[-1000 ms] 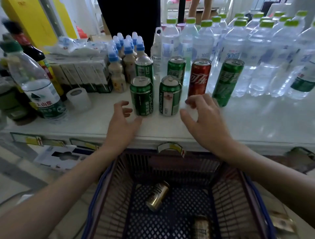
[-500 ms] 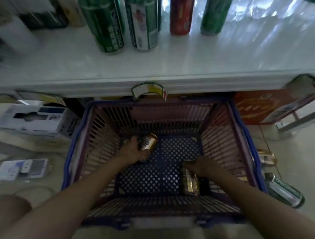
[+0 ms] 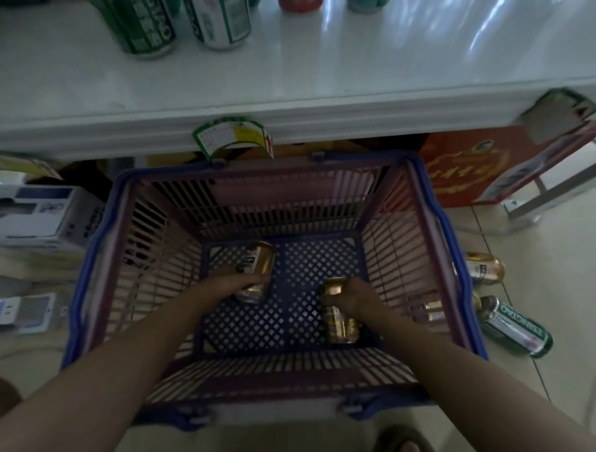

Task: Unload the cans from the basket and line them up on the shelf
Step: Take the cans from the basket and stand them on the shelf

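Observation:
I look down into a blue and pink basket (image 3: 429,206) on the floor below the white shelf (image 3: 322,64). Two gold cans lie on its blue mesh bottom. My left hand (image 3: 232,284) is closed around the left gold can (image 3: 261,261), which lies tilted. My right hand (image 3: 358,298) grips the right gold can (image 3: 338,326) near its top end. On the shelf above stand two green cans (image 3: 145,29) (image 3: 222,22), with the bottoms of a red can (image 3: 300,2) and another green one just showing at the top edge.
A gold can (image 3: 483,267) and a green can (image 3: 516,326) lie on the floor tiles right of the basket. A red carton (image 3: 464,167) sits under the shelf at right, white boxes (image 3: 38,216) at left. A price tag (image 3: 232,137) hangs from the shelf edge.
Both hands came off the shelf and reached down into the basket. Each has closed on a gold can. The view tipped from the shelf to the basket.

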